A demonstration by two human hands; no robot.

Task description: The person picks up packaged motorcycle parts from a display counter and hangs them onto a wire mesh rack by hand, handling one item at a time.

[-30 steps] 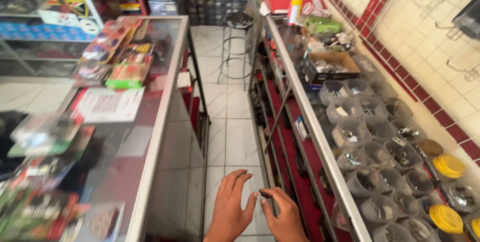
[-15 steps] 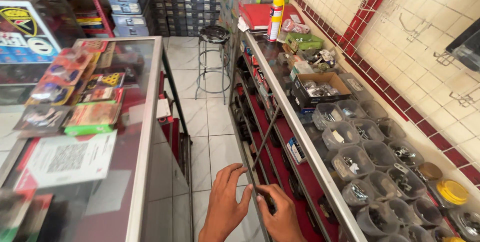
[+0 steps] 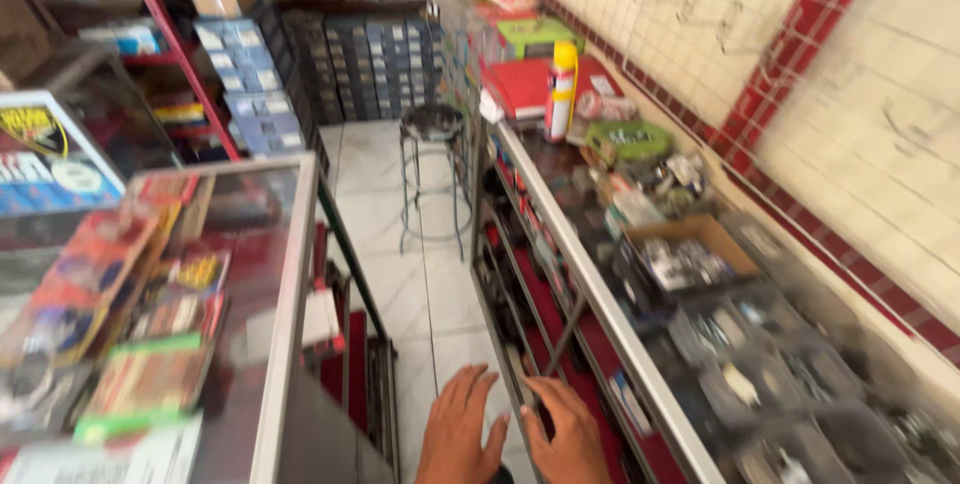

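At the bottom of the view, the left hand (image 3: 462,431) is spread open and holds nothing, while the right hand (image 3: 570,431) curls beside it at the near end of a thin dark rod (image 3: 560,344); blur hides whether it grips. The rod leans against the right display counter (image 3: 600,294); it looks stiff and light, best held near its lower end. Beyond stands a black stool (image 3: 432,126).

A yellow-capped white spray can (image 3: 562,90) stands by a red flat folder (image 3: 525,84); cream wall tiles (image 3: 700,14) carry a dark-red band.
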